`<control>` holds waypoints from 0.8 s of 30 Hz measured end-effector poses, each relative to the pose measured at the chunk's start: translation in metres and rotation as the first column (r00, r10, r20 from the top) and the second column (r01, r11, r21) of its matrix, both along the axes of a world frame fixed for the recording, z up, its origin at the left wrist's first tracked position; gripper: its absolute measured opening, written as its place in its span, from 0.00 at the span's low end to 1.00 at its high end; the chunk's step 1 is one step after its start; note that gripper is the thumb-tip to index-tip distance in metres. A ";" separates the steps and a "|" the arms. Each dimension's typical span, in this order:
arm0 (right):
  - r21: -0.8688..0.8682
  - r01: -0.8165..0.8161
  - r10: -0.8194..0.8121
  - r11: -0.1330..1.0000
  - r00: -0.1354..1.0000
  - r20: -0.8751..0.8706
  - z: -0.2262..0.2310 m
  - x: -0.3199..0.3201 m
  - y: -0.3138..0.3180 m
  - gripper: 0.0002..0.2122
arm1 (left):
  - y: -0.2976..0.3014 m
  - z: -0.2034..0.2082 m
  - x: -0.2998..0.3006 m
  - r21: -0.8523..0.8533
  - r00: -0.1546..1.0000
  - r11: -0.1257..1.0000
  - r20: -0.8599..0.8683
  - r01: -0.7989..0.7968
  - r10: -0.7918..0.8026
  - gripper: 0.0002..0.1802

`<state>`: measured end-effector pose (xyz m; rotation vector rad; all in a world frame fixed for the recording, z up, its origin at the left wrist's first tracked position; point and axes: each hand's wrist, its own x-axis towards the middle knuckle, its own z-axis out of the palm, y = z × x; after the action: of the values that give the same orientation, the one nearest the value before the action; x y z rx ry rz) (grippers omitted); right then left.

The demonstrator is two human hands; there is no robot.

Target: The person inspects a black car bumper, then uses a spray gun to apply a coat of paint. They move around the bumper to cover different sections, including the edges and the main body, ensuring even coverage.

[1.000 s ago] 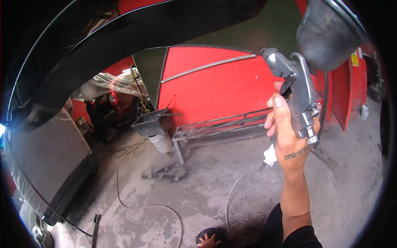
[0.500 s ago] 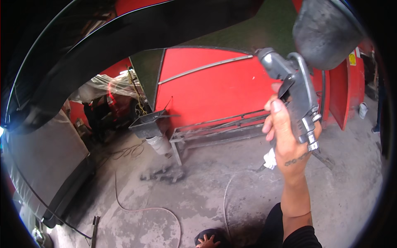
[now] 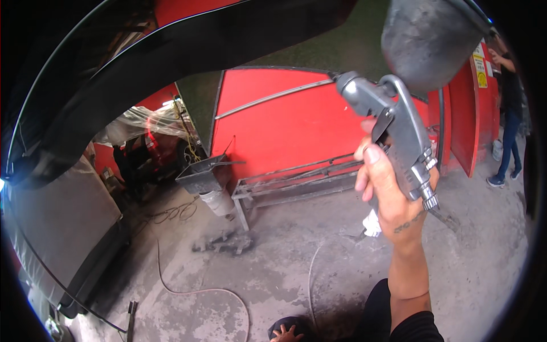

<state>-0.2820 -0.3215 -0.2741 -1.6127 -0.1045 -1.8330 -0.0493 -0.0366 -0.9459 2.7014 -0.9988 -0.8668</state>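
Observation:
My right hand (image 3: pixel 387 182) is raised on the right side, wrapped round the handle of a grey metal spray gun (image 3: pixel 407 128). Its fingers curl near the trigger, and the nozzle end points up and to the left. A large dark grey cup (image 3: pixel 427 45) tops the gun, partly cut off by the view's rim. At the bottom edge, my left hand (image 3: pixel 286 335) lies with fingers spread on something dark and rounded; only part of it shows, and it holds nothing.
A red panel (image 3: pixel 273 125) stands ahead, with a metal bench frame (image 3: pixel 302 185) before it. A white bucket (image 3: pixel 217 200) sits under a black tray. Hoses (image 3: pixel 194 290) snake over the floor. A covered vehicle part (image 3: pixel 62 211) is left. A person (image 3: pixel 510 114) stands far right.
The spray gun and my right hand have shifted slightly left in view. The person at the far right now shows more fully. My left hand stays put.

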 end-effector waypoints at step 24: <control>0.045 0.057 -0.059 0.997 0.998 0.028 -0.002 0.011 0.011 0.17 | 0.000 -0.011 0.000 0.022 0.992 0.996 0.085 0.092 -0.094 0.54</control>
<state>-0.2709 -0.3110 -0.2759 -1.5735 -0.0298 -1.8904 -0.0492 -0.0363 -0.9573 2.7476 -1.1480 -0.7848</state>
